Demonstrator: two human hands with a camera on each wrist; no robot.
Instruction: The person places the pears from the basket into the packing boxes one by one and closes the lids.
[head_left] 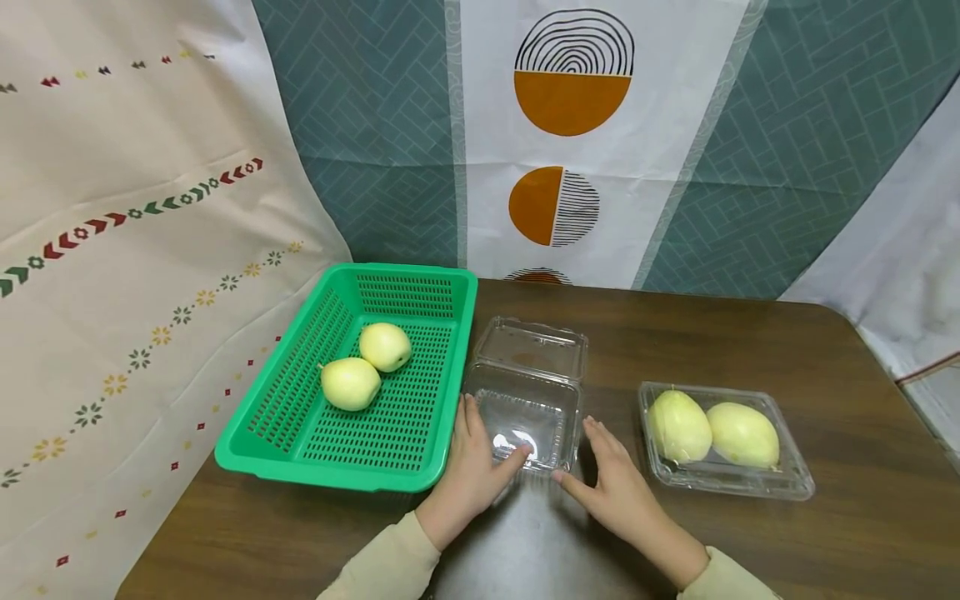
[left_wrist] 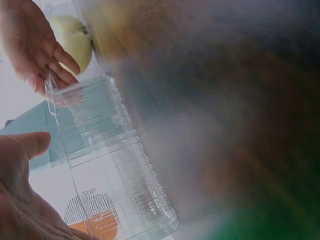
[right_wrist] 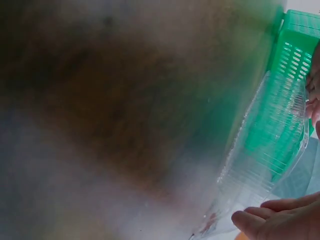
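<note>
An empty clear plastic clamshell box (head_left: 521,408) lies unfolded on the table, its lid (head_left: 531,343) tipped back away from me. Along its left side rests my left hand (head_left: 472,467), fingers extended and thumb over the near rim. My right hand (head_left: 618,487) is at the box's right near corner, fingers outstretched and thumb tip close to the front rim. The left wrist view shows the clear box (left_wrist: 107,150) between both hands. In the right wrist view, my right fingers (right_wrist: 270,215) lie straight beside the plastic wall.
Left of the box stands a green perforated basket (head_left: 468,333) with two pale yellow pears (head_left: 351,384) inside. To the right, another clear clamshell box (head_left: 787,475) holds two pears (head_left: 744,434). Patterned cloth (head_left: 375,142) hangs behind the brown wooden table (head_left: 712,342).
</note>
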